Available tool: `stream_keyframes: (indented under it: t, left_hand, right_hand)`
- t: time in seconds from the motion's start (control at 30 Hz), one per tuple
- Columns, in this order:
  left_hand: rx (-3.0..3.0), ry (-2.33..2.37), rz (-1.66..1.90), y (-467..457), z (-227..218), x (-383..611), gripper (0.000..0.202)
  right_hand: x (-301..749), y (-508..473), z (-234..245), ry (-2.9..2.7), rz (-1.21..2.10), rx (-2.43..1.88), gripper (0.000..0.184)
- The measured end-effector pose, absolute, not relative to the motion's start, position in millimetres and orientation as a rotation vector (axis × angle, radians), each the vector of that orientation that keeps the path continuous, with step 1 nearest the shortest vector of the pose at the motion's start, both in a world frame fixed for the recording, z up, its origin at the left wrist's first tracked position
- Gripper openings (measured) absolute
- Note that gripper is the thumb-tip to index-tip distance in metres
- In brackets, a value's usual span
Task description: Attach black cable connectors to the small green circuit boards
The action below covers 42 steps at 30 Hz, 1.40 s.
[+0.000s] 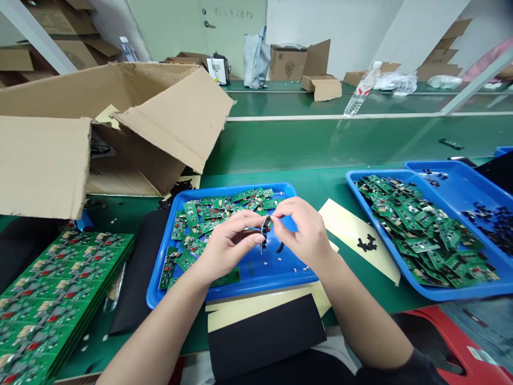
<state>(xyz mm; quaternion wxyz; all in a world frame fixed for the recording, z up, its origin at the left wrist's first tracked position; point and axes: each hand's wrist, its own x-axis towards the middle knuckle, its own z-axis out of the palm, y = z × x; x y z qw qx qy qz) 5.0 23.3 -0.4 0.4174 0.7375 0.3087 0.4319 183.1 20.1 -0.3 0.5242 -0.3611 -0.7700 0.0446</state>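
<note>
Over a blue tray [154,278], my left hand [228,246] pinches a small circuit board [263,235] between thumb and fingers, its narrow edge towards me. My right hand [302,232] is closed at the board's upper end, thumb and index finger pressed together. Whether a small part sits between those right fingertips is too small to make out. Loose green circuit boards [192,214] lie in the tray beneath and behind my hands. A dark curved strip [280,247] and a few tiny pale bits [295,270] show by my right hand.
Stacked board panels [36,299] stand at left, before an open carton [160,117]. Right is a blue tray [385,259] heaped with boards; another [457,174] holds small black parts. Black pieces [366,243] lie on yellowish paper [340,214]. A black sheet [266,331] lies nearest me.
</note>
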Motion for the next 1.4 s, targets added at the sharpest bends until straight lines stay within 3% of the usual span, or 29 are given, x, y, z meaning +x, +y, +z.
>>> stream_keyframes:
  t: [0.33,0.57,0.73,0.93,1.4]
  left_hand:
    - [1.439,0.765,0.778,25.3,8.3,3.8,0.031]
    - [1.553,0.832,0.818,24.5,3.9,5.9,0.024]
    - [1.869,0.831,1.010,23.3,-3.0,5.4,0.023]
    - [2.189,0.875,1.184,25.3,-4.8,3.3,0.024]
    - [2.297,0.929,1.324,26.5,-4.5,3.1,0.024]
  right_hand:
    - [182.0,24.7,-6.0,-1.893,-0.226,-0.795,0.014]
    - [186.3,22.3,-4.9,-1.691,0.043,-0.781,0.034]
    - [195.1,21.7,2.7,-1.746,0.351,-0.858,0.017]
    - [196.7,23.3,2.9,-1.920,0.249,-0.892,0.005]
    - [194.9,19.8,6.9,-1.967,0.300,-0.783,0.009]
